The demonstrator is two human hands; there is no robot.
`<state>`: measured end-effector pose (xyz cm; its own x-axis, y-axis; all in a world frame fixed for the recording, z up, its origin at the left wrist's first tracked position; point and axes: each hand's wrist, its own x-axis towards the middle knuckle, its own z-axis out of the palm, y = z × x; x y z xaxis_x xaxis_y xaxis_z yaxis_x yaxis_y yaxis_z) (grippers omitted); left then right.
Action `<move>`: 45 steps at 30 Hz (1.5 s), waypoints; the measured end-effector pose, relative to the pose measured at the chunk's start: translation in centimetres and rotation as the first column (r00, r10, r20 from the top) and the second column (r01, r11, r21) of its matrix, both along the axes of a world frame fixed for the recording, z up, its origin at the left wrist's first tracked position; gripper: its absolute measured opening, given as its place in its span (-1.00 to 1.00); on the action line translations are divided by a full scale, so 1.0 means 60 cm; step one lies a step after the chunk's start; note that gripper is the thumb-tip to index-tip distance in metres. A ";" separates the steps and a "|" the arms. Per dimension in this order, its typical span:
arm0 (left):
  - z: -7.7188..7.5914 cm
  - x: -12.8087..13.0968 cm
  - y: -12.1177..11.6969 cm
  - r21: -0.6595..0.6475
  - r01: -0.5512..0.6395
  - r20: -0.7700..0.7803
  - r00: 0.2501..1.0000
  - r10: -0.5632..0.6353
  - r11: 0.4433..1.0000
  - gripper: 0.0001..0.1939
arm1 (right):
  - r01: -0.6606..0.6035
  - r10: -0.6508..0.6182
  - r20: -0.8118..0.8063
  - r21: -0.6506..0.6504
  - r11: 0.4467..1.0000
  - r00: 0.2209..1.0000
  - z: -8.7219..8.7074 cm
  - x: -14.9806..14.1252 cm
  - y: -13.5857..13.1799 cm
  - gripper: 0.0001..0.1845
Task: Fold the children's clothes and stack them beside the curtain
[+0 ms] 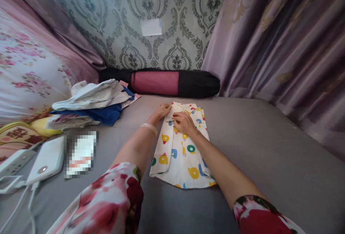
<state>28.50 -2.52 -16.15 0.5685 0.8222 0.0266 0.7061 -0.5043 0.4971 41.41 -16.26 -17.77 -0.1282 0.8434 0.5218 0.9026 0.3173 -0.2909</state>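
Observation:
A small white shirt (183,155) printed with coloured rings and shapes lies on the grey bed surface (256,147), its sides folded inward. My left hand (161,112) pinches the shirt's far left corner near the collar. My right hand (183,122) rests palm down on the upper part of the shirt, fingers curled over the fabric. A pale bangle (148,127) circles my left wrist.
A pile of folded white and blue clothes (94,102) sits to the left. A rolled pink mat in a black bag (167,82) lies against the wall. A white power bank (47,160), a power strip (14,162) and cables lie at near left. Curtains (283,54) hang right.

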 end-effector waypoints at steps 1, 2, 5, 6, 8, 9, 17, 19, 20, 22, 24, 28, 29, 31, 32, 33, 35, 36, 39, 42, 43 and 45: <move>0.001 0.003 -0.004 0.003 -0.028 -0.013 1.000 0.028 1.000 -0.55 | -0.010 0.010 -0.004 0.007 1.000 1.000 -0.002 0.000 0.001 -0.74; 0.002 0.006 -0.009 0.013 -0.056 -0.021 0.998 0.056 0.998 -0.54 | -0.018 0.018 -0.007 0.016 1.000 1.000 -0.003 -0.001 0.002 -0.75; 0.000 0.012 -0.021 0.062 -0.109 -0.048 0.993 0.112 0.992 -0.55 | -0.022 0.022 -0.016 0.029 0.999 1.000 -0.007 -0.003 0.003 -0.80; -0.003 0.013 -0.024 0.084 -0.116 -0.054 0.991 0.121 0.990 -0.56 | -0.017 0.017 -0.016 0.024 1.000 1.000 -0.007 -0.004 0.002 -0.79; -0.011 0.014 -0.028 0.135 -0.116 -0.059 0.990 0.124 0.984 -0.57 | -0.010 0.010 -0.010 0.002 1.000 1.000 -0.005 -0.005 0.000 -0.72; -0.016 0.015 -0.030 0.163 -0.111 -0.063 0.990 0.123 0.980 -0.57 | -0.010 0.010 -0.005 -0.011 1.000 1.000 -0.003 -0.005 -0.001 -0.68; -0.027 0.025 -0.041 0.338 -0.046 -0.207 0.971 0.123 0.940 -0.60 | 0.006 -0.008 -0.017 -0.083 0.997 1.000 0.009 -0.007 -0.010 -0.52; -0.017 0.028 -0.047 0.359 -0.053 -0.229 0.963 0.143 0.932 -0.60 | 0.038 -0.050 -0.080 -0.142 0.989 0.996 0.014 -0.005 -0.008 -0.52; -0.011 0.030 -0.051 0.369 -0.059 -0.230 0.961 0.153 0.928 -0.60 | 0.041 -0.063 -0.118 -0.185 0.982 0.991 0.017 -0.002 -0.006 -0.51; 0.000 0.033 -0.057 0.384 -0.066 -0.213 0.964 0.158 0.921 -0.61 | 0.030 -0.082 -0.191 -0.264 0.964 0.978 0.026 0.008 0.002 -0.48; 0.008 0.038 -0.062 0.381 -0.064 -0.187 0.972 0.145 0.922 -0.60 | 0.062 -0.133 -0.234 -0.287 0.956 0.963 0.037 0.024 0.012 -0.48; 0.010 0.053 -0.074 0.341 -0.006 -0.170 0.983 0.068 0.940 -0.50 | 0.355 -0.401 -0.111 -0.298 0.886 0.909 0.052 0.055 0.023 -0.51; 0.006 0.056 -0.077 0.325 0.011 -0.178 0.983 0.050 0.946 -0.46 | 0.418 -0.451 -0.039 -0.313 0.853 0.892 0.051 0.060 0.023 -0.50; -0.005 0.063 -0.086 0.278 0.029 -0.203 0.979 0.029 0.960 -0.37 | 0.493 -0.490 0.101 -0.348 0.798 0.866 0.045 0.066 0.019 -0.43; -0.012 0.065 -0.091 0.256 0.028 -0.214 0.977 0.028 0.966 -0.33 | 0.509 -0.489 0.154 -0.367 0.779 0.859 0.040 0.067 0.017 -0.39; -0.018 0.066 -0.095 0.238 0.025 -0.224 0.974 0.030 0.971 -0.30 | 0.517 -0.480 0.194 -0.390 0.762 0.855 0.035 0.067 0.015 -0.37; -0.029 0.067 -0.103 0.226 0.021 -0.239 0.970 0.034 0.974 -0.26 | 0.524 -0.464 0.245 -0.427 0.737 0.852 0.024 0.067 0.012 -0.36; -0.033 0.067 -0.105 0.231 0.020 -0.245 0.969 0.038 0.973 -0.25 | 0.526 -0.459 0.257 -0.440 0.728 0.850 0.019 0.067 0.011 -0.36; -0.034 0.067 -0.108 0.229 0.016 -0.274 0.960 0.049 0.973 -0.22 | 0.532 -0.462 0.265 -0.448 0.719 0.847 0.012 0.067 0.013 -0.36; -0.029 0.068 -0.107 0.221 0.011 -0.298 0.953 0.057 0.975 -0.24 | 0.537 -0.467 0.266 -0.446 0.716 0.843 0.011 0.067 0.016 -0.37; -0.027 0.068 -0.107 0.219 0.014 -0.301 0.952 0.054 0.976 -0.26 | 0.538 -0.467 0.268 -0.450 0.712 0.842 0.012 0.067 0.017 -0.37; -0.026 0.068 -0.107 0.215 0.028 -0.304 0.952 0.039 0.976 -0.30 | 0.538 -0.466 0.268 -0.457 0.709 0.843 0.012 0.067 0.017 -0.37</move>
